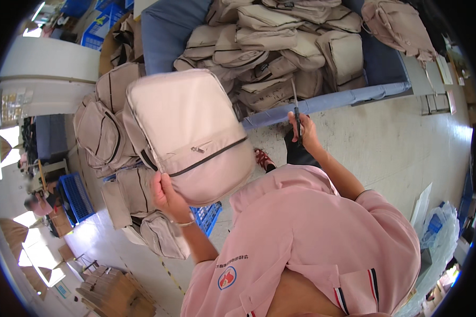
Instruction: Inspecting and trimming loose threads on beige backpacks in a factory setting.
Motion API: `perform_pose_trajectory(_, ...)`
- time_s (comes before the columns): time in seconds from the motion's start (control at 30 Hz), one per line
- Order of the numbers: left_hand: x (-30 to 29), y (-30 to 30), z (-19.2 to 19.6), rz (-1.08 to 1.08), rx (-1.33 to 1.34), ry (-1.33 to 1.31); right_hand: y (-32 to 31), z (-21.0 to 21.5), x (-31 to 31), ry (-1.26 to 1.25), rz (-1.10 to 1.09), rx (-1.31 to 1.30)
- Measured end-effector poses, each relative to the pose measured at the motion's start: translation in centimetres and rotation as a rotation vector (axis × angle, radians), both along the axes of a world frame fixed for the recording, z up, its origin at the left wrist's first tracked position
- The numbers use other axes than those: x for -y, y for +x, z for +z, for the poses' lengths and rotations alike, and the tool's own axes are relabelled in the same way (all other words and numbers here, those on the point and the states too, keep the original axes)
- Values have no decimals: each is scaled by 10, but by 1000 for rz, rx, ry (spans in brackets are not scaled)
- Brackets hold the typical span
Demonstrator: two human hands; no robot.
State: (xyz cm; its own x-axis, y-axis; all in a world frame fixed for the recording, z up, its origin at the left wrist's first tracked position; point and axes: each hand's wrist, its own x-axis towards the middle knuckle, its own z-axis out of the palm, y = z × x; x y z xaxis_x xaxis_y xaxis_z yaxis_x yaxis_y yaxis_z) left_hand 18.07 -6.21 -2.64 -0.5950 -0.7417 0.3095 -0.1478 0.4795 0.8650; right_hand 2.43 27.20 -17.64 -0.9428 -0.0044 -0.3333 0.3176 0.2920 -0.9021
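My left hand (167, 196) grips the lower left edge of a pale beige backpack (188, 113), its thumb on the front panel. A dark zipper line crosses the lower part of this backpack, and a small metal zipper pull shows above it. Held out to the right, my right hand (308, 133) is closed round the black handles of a pair of scissors (296, 113). The thin blades point up and away, apart from the backpack, near the blue bin's padded rim (328, 105).
Many beige backpacks (269, 39) fill the blue padded bin ahead. More backpacks (98, 132) are stacked at the left, partly behind the held one, above a blue crate (209, 216). Another backpack (399, 26) lies at the bin's far right. Flattened cardboard (113, 293) sits at the lower left.
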Motion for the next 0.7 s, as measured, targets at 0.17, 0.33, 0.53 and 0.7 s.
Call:
perform_pose_trajectory(0.17,42,2,101,-352,229,-597,-21,11,-12,-42,-49,-33)
perform_pose_trajectory(0.33,39,-77,170,-576,228,-989,-26,33,-14,-133,-96,-49)
perform_pose_trajectory(0.53,11,-228,4,-982,176,-746,-27,42,-10,-179,-64,-52)
perform_pose_trajectory(0.7,-16,-281,-90,-1094,170,-519,-32,46,-28,251,323,-300)
